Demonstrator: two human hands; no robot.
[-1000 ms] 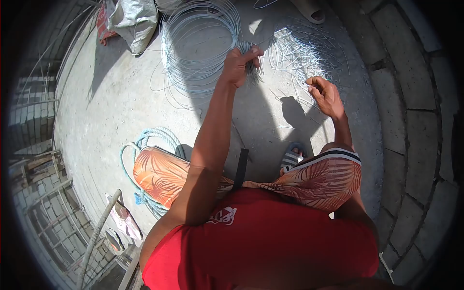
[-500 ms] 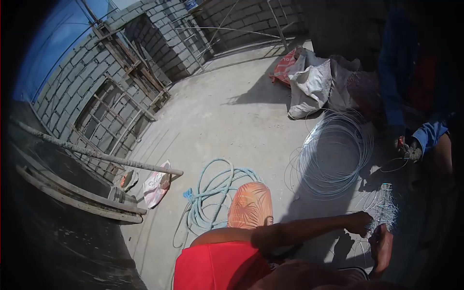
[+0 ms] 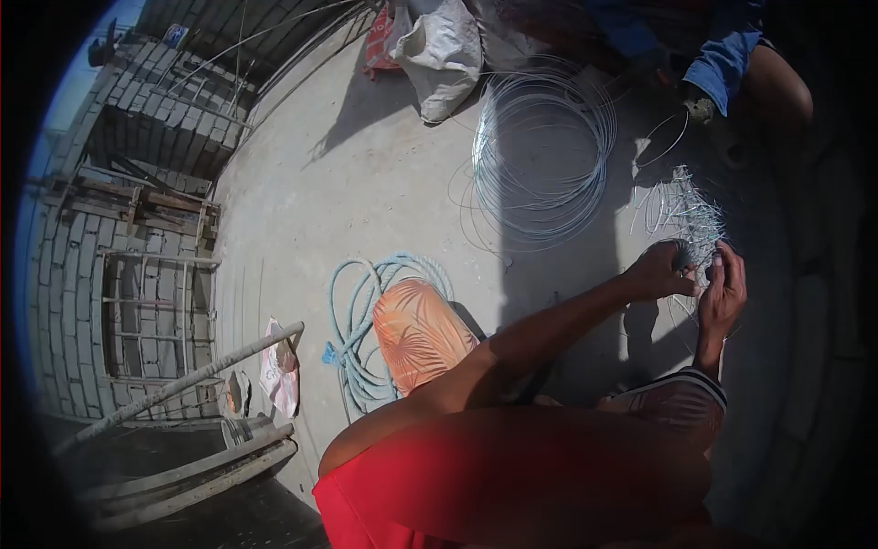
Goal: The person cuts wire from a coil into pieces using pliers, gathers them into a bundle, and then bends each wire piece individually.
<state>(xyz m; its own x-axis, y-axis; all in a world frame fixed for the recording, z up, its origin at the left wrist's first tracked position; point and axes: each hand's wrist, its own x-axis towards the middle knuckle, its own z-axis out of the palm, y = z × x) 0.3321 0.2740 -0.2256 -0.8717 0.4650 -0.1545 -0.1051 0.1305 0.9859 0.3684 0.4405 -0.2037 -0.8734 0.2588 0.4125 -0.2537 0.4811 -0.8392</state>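
Short cut pieces of tie wire [image 3: 690,215] lie in a tangled, shiny bunch on the concrete floor at the right. My left hand [image 3: 658,272] reaches in from the left with fingers curled at the bunch's near end. Opposite it, my right hand [image 3: 722,291] has its fingers bent round the same end, close to my left fingertips. Both hands appear closed on the wire ends, though single strands between the fingers are too fine to make out. Beyond them lies a large loose coil of wire [image 3: 599,165], untouched by either hand.
Blue rope [image 3: 352,366] lies coiled beside my knee. A co-worker's gloved hand [image 3: 700,110] holds a wire loop near the bunch. White sacks [image 3: 439,59] stand at the back. A pole [image 3: 197,375] slants across the left, near block walls [image 3: 69,311].
The view has tilted and turned, so the floor things appear higher and farther left. My hands remain at the wire bunch, with the right hand's fingers now showing more clearly.
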